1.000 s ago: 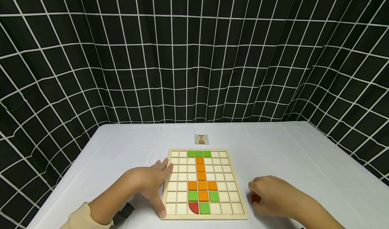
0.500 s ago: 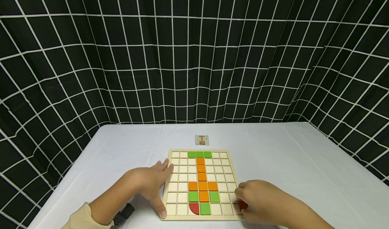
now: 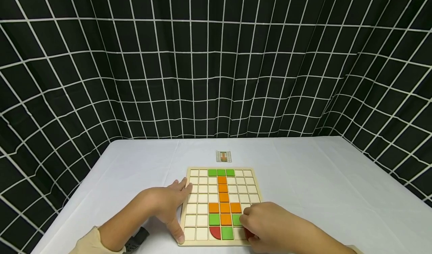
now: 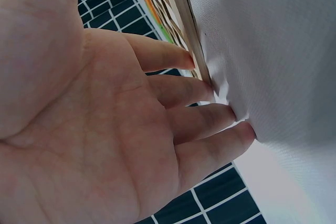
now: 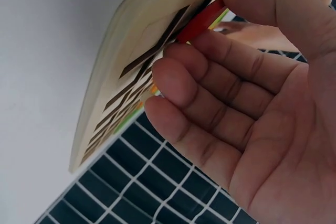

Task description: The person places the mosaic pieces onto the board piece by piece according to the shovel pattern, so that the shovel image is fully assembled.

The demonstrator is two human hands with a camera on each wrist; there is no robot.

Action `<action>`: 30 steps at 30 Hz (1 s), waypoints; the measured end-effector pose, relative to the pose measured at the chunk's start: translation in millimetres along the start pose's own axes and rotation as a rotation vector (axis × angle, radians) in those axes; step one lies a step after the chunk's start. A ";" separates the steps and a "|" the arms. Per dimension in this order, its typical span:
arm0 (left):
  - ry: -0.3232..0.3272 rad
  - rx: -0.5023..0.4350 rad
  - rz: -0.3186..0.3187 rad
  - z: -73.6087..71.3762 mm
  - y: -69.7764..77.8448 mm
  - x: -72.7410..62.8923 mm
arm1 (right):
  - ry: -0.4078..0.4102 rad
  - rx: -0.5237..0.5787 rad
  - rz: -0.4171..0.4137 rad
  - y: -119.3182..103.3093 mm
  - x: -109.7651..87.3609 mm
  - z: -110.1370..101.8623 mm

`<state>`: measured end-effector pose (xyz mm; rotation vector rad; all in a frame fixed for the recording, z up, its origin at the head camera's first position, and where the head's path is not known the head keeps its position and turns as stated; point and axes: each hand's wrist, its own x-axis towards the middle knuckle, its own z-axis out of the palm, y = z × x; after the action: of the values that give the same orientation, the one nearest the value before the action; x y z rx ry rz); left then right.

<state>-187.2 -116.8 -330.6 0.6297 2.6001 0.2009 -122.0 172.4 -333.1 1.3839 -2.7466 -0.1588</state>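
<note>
A square wooden board with a grid of recesses lies on the table. Orange tiles form a cross in it, with green tiles at the top and others near the bottom. A red quarter-round tile sits in the bottom row, left of a green tile. My left hand rests spread along the board's left side, thumb at the lower left corner. My right hand pinches another red tile between thumb and index finger, over the bottom row's right part; its outline is partly hidden.
A small card printed with a coloured grid pattern lies behind the board. White cloth covers the table. Black curtains with white grid lines stand around it. A dark device is at the left wrist.
My right hand has moved left from beside the board to over its lower right part, carrying the red tile. My left hand has stayed at the board's left edge.
</note>
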 end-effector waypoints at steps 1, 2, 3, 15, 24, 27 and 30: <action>0.000 0.001 -0.002 0.2 0.0 0.1 | 0.003 -0.001 -0.003 -1.2 1.5 0.0; 0.000 0.001 -0.003 0.2 -0.1 0.2 | 0.011 0.000 -0.010 -2.2 2.7 0.3; -0.001 0.001 -0.004 0.3 -0.2 0.3 | 0.019 -0.007 -0.019 -3.0 4.0 0.5; 0.010 0.003 0.008 0.4 0.6 -0.8 | 0.044 -0.141 -0.111 -12.8 17.3 1.1; 0.010 0.011 0.008 0.7 0.1 -0.2 | 0.098 -0.150 -0.195 -12.6 18.6 0.0; 0.008 0.007 0.009 1.3 0.5 0.7 | 0.142 -0.160 -0.233 -12.5 18.2 1.9; 0.009 0.003 0.005 1.2 0.2 1.2 | 0.159 -0.171 -0.245 -12.5 18.5 3.3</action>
<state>-187.5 -116.0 -332.0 0.6385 2.6084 0.2018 -123.3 150.4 -337.7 1.6030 -2.3700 -0.2750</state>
